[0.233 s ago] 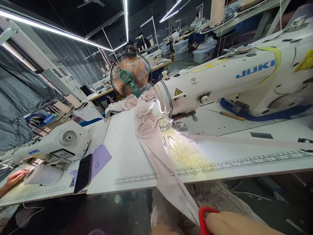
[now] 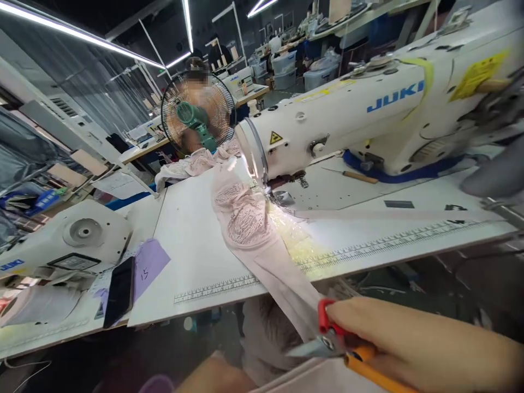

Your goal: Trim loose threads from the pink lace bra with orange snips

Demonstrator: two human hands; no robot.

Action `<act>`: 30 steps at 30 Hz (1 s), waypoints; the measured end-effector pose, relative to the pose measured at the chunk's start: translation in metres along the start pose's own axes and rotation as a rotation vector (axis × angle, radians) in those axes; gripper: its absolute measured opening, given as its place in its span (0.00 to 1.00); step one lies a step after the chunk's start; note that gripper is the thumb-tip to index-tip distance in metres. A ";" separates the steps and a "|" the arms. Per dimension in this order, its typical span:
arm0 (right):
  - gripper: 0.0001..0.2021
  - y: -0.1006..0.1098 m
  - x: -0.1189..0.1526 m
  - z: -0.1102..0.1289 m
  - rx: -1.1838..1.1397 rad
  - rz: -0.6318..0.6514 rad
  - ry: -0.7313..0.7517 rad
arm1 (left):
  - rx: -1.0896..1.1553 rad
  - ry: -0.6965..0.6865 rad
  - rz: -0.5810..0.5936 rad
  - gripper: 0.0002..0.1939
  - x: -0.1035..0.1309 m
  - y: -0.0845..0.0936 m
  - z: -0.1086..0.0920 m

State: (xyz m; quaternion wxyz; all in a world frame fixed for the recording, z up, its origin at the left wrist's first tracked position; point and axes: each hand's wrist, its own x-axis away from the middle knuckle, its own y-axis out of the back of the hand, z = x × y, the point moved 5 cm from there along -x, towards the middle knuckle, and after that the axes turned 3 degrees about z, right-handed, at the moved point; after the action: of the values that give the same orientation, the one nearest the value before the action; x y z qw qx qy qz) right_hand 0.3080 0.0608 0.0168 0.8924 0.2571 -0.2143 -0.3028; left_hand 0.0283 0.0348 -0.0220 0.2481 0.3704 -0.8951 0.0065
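My right hand (image 2: pixel 393 333) grips scissors (image 2: pixel 331 341) with red and orange handles, blades pointing left at the hanging end of a pale pink lace garment (image 2: pixel 254 229). The garment runs from under the presser foot of the white JUKI sewing machine (image 2: pixel 368 120) across the white table (image 2: pixel 192 240) and over its front edge. My left hand (image 2: pixel 213 376) shows only partly at the bottom edge, under the pink fabric; its grip is hidden.
A second JUKI machine (image 2: pixel 69 240), a black phone (image 2: pixel 118 292) and a purple paper marked 15 (image 2: pixel 148 265) lie at left. A fan (image 2: pixel 196 117) and a person stand behind the table. A screwdriver (image 2: pixel 356 176) lies by the machine base.
The view has tilted down and right. My right hand with the scissors has risen into view, blades now visible at the fabric. A co-worker's hand at far left is out of view.
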 end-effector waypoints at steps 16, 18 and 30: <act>0.07 0.014 -0.030 0.009 -0.014 0.025 0.003 | -0.432 -0.103 -0.286 0.20 -0.046 -0.022 -0.029; 0.06 0.015 -0.034 0.011 -0.008 0.022 0.016 | -0.418 -0.250 -0.382 0.16 -0.057 -0.039 -0.045; 0.11 0.023 -0.042 0.020 0.063 0.027 0.006 | 0.247 -0.199 -0.336 0.16 -0.078 -0.043 -0.026</act>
State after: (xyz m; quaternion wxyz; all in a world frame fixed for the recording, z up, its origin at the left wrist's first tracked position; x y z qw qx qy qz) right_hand 0.2767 0.0971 0.0369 0.8886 0.2830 -0.2243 -0.2829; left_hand 0.1156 0.0606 -0.0413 0.1091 0.5404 -0.8334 0.0382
